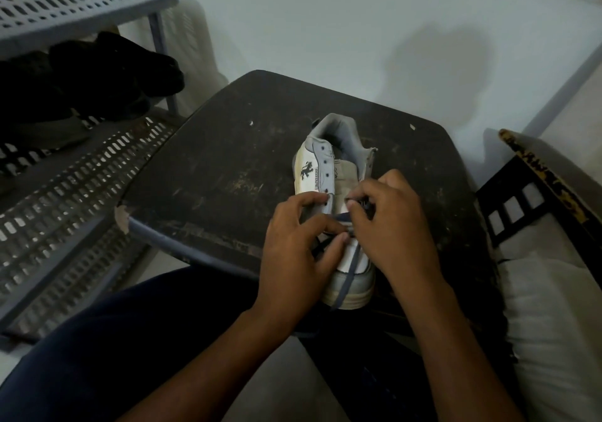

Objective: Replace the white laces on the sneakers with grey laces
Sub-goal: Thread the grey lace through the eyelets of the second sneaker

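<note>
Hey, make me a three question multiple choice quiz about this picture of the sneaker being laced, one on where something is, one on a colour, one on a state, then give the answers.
1. Where does the white leather sneaker stand?
A. on the dark scuffed tabletop
B. on the grey perforated plastic rack
C. on the floor

2. What colour is the flat lace running down over the sneaker's toe?
A. white
B. red
C. grey

3. How are the sneaker's upper eyelets, near the collar?
A. laced with white
B. empty
C. laced with grey

Answers: 1 A, the sneaker's sole sits on the tabletop. 2 C, the lace looks grey-blue against the white toe. 3 B, the holes show as bare dots, while the left hand and right hand pinch the lace lower down.
</note>
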Tool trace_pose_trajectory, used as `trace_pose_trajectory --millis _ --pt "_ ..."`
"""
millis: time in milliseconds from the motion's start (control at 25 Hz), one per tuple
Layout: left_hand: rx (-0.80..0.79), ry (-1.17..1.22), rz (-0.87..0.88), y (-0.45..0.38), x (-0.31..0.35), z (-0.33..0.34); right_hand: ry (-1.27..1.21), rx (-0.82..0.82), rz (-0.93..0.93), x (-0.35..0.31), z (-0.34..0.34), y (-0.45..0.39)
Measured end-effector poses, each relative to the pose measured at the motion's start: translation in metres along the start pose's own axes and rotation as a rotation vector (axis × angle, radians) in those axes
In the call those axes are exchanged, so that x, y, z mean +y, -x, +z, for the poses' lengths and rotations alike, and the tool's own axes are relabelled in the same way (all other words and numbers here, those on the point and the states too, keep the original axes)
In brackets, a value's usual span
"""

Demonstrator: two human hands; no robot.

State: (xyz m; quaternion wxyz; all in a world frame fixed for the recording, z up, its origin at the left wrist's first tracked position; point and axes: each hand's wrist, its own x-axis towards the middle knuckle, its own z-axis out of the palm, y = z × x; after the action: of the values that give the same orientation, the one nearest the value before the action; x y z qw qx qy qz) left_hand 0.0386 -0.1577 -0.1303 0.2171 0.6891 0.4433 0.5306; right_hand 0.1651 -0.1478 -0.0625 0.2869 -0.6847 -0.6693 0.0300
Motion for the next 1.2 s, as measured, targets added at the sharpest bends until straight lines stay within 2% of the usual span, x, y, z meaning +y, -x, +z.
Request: trace_pose_trajectory --millis 280,360,480,520,560,600,680,760,880,960,1120,1200 --pt "0.016 -0.043 -0.018 0.001 -0.001 0.003 -0.172 0.148 -0.107 -0.011 -0.004 0.009" --pt "0.017 -0.078 -0.016 0.000 -0.001 0.005 -0.276 0.224 -0.027 -0.003 -0.007 0.007" --pt "0.053 -0.013 -0.043 -0.004 0.001 0.001 -0.362 0.403 0.309 0.022 -0.017 0.003" --pt "0.083 0.013 -0.057 -0.006 0.002 -0.004 -0.330 0.483 0.363 0.026 -0.019 0.004" --pt "0.111 0.025 -0.082 -0.011 0.001 -0.009 -0.273 0.553 0.326 0.026 -0.020 0.007" --pt "0.124 0.021 -0.117 -0.017 0.000 -0.016 -0.234 0.577 0.207 0.023 -0.018 0.009" --pt "0.076 -0.016 -0.178 -0.033 -0.004 -0.029 -0.169 0.436 -0.045 0.005 -0.008 0.008" --pt "-0.030 -0.059 -0.190 -0.044 -0.004 -0.035 -0.011 0.234 -0.143 -0.007 0.008 0.007" --pt "-0.130 -0.138 -0.167 -0.049 -0.002 -0.036 0.131 0.145 -0.095 -0.007 0.024 0.009" --pt "-0.190 -0.198 -0.124 -0.054 -0.003 -0.038 0.115 0.114 -0.080 -0.001 0.029 0.008" --pt "-0.393 -0.376 -0.091 -0.070 0.003 -0.043 -0.185 -0.054 0.075 0.007 0.034 0.001" --pt "-0.478 -0.499 -0.084 -0.083 0.018 -0.041 -0.291 -0.113 0.070 0.012 0.040 -0.002"
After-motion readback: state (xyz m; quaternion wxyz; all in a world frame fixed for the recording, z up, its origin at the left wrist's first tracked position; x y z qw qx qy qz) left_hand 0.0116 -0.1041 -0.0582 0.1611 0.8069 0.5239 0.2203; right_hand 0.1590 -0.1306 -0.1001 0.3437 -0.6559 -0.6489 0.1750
